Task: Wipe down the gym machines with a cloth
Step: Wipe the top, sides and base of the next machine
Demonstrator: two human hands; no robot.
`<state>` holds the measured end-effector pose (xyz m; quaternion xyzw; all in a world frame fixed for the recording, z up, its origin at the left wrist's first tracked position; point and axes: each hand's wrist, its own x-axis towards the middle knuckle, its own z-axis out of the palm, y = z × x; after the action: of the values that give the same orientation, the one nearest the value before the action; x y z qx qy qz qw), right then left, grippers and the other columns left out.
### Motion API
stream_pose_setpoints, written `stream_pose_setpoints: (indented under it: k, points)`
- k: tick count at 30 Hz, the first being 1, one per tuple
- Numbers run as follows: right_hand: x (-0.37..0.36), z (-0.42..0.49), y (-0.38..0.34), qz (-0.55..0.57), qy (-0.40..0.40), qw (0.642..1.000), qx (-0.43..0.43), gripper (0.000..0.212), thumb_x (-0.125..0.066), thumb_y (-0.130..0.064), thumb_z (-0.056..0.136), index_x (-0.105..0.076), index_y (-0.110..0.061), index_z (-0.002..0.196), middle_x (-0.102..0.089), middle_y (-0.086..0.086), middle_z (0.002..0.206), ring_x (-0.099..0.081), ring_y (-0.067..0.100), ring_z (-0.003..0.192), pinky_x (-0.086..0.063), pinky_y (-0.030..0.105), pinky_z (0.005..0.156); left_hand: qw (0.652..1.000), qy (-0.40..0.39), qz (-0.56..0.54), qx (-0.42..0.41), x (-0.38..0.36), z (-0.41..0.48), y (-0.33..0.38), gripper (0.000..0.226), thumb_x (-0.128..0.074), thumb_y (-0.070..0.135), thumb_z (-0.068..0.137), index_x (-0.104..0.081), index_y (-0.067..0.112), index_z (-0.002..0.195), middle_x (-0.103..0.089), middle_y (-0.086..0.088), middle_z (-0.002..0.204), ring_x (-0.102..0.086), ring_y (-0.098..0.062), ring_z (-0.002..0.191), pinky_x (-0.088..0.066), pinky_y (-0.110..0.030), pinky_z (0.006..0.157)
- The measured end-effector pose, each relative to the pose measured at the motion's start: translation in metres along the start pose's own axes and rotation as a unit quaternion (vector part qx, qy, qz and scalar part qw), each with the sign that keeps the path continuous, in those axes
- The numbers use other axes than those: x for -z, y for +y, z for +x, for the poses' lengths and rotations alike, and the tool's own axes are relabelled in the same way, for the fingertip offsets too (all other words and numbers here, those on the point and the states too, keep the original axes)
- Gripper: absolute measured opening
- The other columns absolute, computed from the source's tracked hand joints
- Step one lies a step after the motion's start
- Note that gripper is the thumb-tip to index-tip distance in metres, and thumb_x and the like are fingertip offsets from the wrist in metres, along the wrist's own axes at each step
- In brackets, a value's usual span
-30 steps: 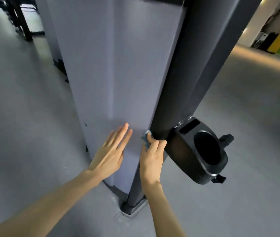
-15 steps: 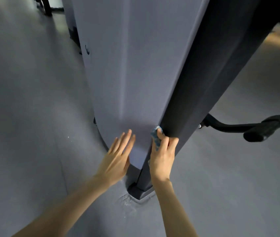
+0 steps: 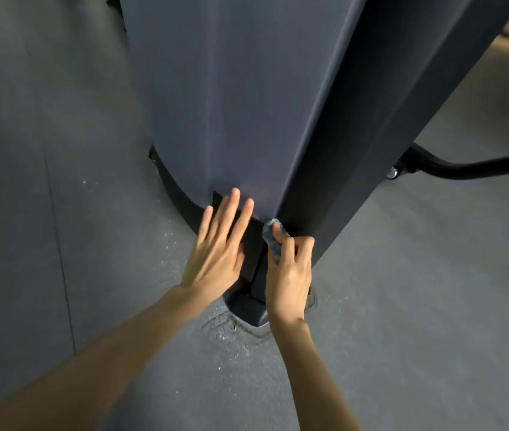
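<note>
- The right hand (image 3: 290, 275) has its fingers curled round a small blue cloth (image 3: 270, 241). It presses the cloth on the bottom corner of the machine (image 3: 278, 73), where the grey panel (image 3: 215, 119) meets the dark side face (image 3: 371, 135). The cloth is bunched into a small wad, so little of it lies between the knuckles and the corner. I think a stroke further down could let the bare fingers scrape on the lower rim of the panel.
- The cloth is at the lowest end of the panel. If the hand pushes down with force, the cloth may slip off the rim, and the hand may knock on the black foot (image 3: 247, 309) just below.
- The left hand (image 3: 215, 253) is wide, with fingers straight and a little spread, and it holds nothing. Its fingertips lie at the lower rim of the panel and its palm is over the dark recess under it. Whether the palm touches anything, I cannot tell. If the hand bears weight there and slides, the fingers could go into this recess.
- The floor (image 3: 418, 290) round the foot has white specks (image 3: 169, 244) and a rough patch. A cloth that goes down to the floor would probably take up grit, and then it could scratch or smear the next surface.
- A black bar (image 3: 470, 165) stands out low on the right, well apart from the hands. Moving round the machine to that side without looking could bring a shin against it.
</note>
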<state>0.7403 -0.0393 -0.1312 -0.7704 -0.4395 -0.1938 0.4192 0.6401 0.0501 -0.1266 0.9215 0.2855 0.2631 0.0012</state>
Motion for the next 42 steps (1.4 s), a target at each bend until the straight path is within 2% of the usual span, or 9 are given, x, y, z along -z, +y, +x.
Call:
stream_pose_setpoints:
  k: [3,9,16,20,23,28,32,38,42]
  points:
    - [-0.023,-0.036,0.027,0.001,-0.012,1.0,-0.003,0.046,-0.072,0.004,0.081,-0.06,-0.011,0.123,-0.038,0.0,0.096,-0.049,0.017,0.073,-0.052,0.032,0.057,1.0,-0.01,0.005,0.012,-0.038,-0.024,-0.005,0.092,-0.062,0.005,0.079,-0.011,0.007,0.156,-0.006,-0.021,0.162,-0.02,-0.033,0.148,-0.018,-0.053,0.12]
    - [-0.067,-0.107,0.082,-0.052,-0.109,0.993,-0.01,0.052,-0.079,0.005,0.076,-0.064,-0.014,0.123,-0.053,0.007,0.098,-0.056,0.023,0.077,-0.056,0.035,0.062,0.997,-0.04,0.03,-0.054,-0.066,-0.04,-0.028,0.095,-0.06,0.006,0.079,-0.006,0.011,0.157,-0.003,-0.017,0.163,-0.02,-0.033,0.148,-0.019,-0.051,0.12]
    - [-0.103,-0.153,0.107,-0.14,-0.259,0.956,-0.01,0.076,-0.091,0.007,0.034,-0.072,-0.011,0.105,-0.057,0.004,0.094,-0.056,0.019,0.069,-0.054,0.027,0.056,0.999,-0.028,-0.024,-0.022,-0.077,-0.039,-0.017,0.102,-0.064,0.0,0.074,-0.004,0.013,0.156,0.0,-0.019,0.163,-0.016,-0.034,0.149,-0.017,-0.054,0.12]
    - [-0.12,-0.151,0.099,-0.155,-0.267,0.951,0.034,0.061,-0.087,0.002,0.04,-0.073,-0.003,0.1,-0.062,0.008,0.095,-0.056,0.019,0.069,-0.052,0.027,0.061,0.999,-0.019,-0.042,-0.008,-0.08,-0.04,-0.013,0.108,-0.066,-0.006,0.07,-0.003,0.014,0.156,0.001,-0.019,0.163,-0.015,-0.035,0.149,-0.013,-0.052,0.12]
    - [-0.111,-0.155,0.114,-0.155,-0.269,0.949,0.062,0.069,-0.087,0.002,0.041,-0.071,0.0,0.107,-0.061,0.011,0.096,-0.06,0.021,0.071,-0.056,0.029,0.065,0.999,-0.022,-0.045,-0.005,-0.078,-0.041,-0.012,0.108,-0.066,-0.007,0.069,-0.005,0.014,0.155,-0.001,-0.019,0.162,-0.016,-0.036,0.148,-0.012,-0.051,0.12]
    - [-0.072,-0.176,0.15,-0.086,-0.256,0.962,-0.031,0.071,-0.079,0.021,0.053,-0.064,-0.001,0.12,-0.06,0.011,0.101,-0.063,0.026,0.078,-0.06,0.032,0.063,0.999,-0.03,-0.044,-0.01,-0.073,-0.04,-0.009,0.107,-0.067,-0.005,0.07,-0.005,0.011,0.155,0.0,-0.021,0.162,-0.016,-0.036,0.148,-0.014,-0.051,0.12]
    - [-0.098,-0.163,0.118,-0.044,-0.289,0.956,-0.02,0.046,-0.072,0.015,0.063,-0.067,-0.001,0.107,-0.062,0.014,0.099,-0.066,0.027,0.079,-0.061,0.035,0.063,0.998,-0.047,-0.045,0.009,-0.074,-0.039,-0.002,0.098,-0.062,0.0,0.076,-0.005,0.005,0.155,0.004,-0.023,0.162,-0.012,-0.036,0.149,-0.013,-0.048,0.121]
    - [-0.098,-0.163,0.121,-0.048,-0.29,0.956,-0.026,0.063,-0.075,0.026,0.051,-0.068,-0.002,0.107,-0.064,0.013,0.097,-0.066,0.027,0.077,-0.061,0.033,0.061,0.997,-0.065,-0.033,-0.012,-0.068,-0.039,-0.009,0.099,-0.064,-0.001,0.077,-0.004,0.005,0.155,0.006,-0.021,0.162,-0.008,-0.034,0.15,-0.012,-0.046,0.121]
    - [-0.072,-0.168,0.151,-0.031,-0.263,0.959,-0.105,0.038,-0.069,0.008,0.08,-0.065,-0.006,0.115,-0.059,0.009,0.102,-0.064,0.03,0.081,-0.058,0.04,0.061,0.996,-0.069,-0.05,-0.008,-0.066,-0.039,-0.006,0.099,-0.064,-0.003,0.076,-0.005,0.003,0.155,0.006,-0.022,0.162,-0.01,-0.036,0.149,-0.015,-0.048,0.121]
